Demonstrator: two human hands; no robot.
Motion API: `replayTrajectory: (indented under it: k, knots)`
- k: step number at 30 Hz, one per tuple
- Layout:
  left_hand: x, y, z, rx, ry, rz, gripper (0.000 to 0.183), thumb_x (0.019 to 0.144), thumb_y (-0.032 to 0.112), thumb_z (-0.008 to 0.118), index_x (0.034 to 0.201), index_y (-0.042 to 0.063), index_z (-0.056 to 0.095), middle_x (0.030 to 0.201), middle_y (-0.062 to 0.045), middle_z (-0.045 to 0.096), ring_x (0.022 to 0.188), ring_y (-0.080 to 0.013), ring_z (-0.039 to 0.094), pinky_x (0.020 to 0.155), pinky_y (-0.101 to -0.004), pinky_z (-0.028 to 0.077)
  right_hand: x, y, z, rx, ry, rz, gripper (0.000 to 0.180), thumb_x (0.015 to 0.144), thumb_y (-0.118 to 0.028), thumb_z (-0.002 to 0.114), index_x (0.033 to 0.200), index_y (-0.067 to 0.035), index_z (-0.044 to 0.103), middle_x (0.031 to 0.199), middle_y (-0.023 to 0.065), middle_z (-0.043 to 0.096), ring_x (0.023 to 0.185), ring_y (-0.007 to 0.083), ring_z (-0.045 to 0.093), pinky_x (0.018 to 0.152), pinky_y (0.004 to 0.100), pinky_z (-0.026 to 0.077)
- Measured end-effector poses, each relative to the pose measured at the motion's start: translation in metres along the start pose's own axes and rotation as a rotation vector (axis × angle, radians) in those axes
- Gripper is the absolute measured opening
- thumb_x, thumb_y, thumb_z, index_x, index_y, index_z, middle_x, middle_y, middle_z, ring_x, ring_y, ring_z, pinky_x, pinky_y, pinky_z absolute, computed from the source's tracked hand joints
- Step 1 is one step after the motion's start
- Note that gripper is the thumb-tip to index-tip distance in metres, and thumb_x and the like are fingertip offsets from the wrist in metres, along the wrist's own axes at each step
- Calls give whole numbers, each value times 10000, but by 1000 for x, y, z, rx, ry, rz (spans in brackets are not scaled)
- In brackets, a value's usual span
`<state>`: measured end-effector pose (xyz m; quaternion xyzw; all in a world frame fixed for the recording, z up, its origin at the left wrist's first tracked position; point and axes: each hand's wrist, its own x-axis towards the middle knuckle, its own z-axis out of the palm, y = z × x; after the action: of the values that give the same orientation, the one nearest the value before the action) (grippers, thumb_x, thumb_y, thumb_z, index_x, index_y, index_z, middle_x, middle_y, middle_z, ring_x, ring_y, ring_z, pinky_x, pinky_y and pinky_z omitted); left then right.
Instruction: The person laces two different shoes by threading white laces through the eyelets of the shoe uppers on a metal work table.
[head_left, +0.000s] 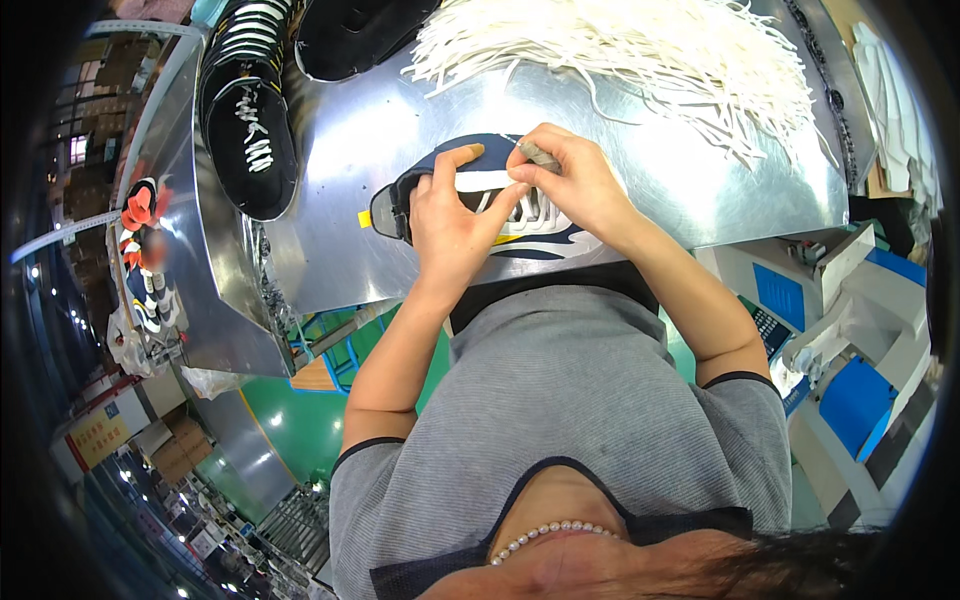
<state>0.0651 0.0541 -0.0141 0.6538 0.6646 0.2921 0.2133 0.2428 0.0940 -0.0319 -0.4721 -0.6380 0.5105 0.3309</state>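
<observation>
A shoe upper (551, 244) in navy, white and yellow lies on its side on a metal worktable (345, 270). White laces (534, 214) cross its throat, and a yellow tab (365, 219) sticks out at the heel. My left hand (450, 214) grips the upper near the collar, with brown tape on one fingertip. Between the fingers of my right hand (574, 172) is a small thin-tipped tool (540, 156) with a wrapped grey handle. The right fingertips meet the end of a white strip (481, 180) above the throat. Fingers partly hide the lace holes.
Loose white laces (622, 60) are heaped along the back of the table. Nested black shoe uppers (251, 142) line its left side, with another black upper (352, 37) beside them. A white-and-blue machine (855, 360) stands at right. Below left is a blue-framed stool (322, 371).
</observation>
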Motion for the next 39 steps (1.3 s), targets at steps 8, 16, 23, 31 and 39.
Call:
replayTrajectory:
  k: [8,16,23,31,39]
  knots:
    - [-5,10,-1,118,23,-19,556,718,256,869,1184,73,627,1073,-131,694,961,-292,629,870,-403,502,-32,-13,-18,-36,75,-52,177,932,-172,655,1040,-36,616,906,123,691,792,281,682,721,357,525]
    - [-7,7,-1,107,33,-19,560,717,234,869,1193,70,623,1074,-121,686,963,-278,619,877,-388,493,-35,-11,-22,-215,24,-209,113,925,-137,643,943,-40,588,826,137,674,733,335,655,645,416,508]
    - [-9,0,0,-56,33,131,472,798,98,791,1217,6,594,1142,-144,685,953,-234,676,840,-347,526,-25,-21,-18,-324,-93,-117,129,941,-111,626,1014,-16,579,796,161,675,718,338,670,639,403,509]
    - [-15,9,4,-164,77,222,370,820,-54,673,1176,-23,578,983,-132,723,614,-225,667,585,-319,498,-12,-20,22,-677,-40,-285,288,819,-54,631,1035,39,466,749,191,676,694,347,703,578,413,556]
    - [-5,4,-5,-609,-122,-127,528,870,-6,686,1353,-21,473,1205,-135,648,967,-166,675,832,-304,557,-27,-26,-33,-550,183,-156,140,911,-138,630,1020,-52,611,881,105,719,807,321,699,671,416,542]
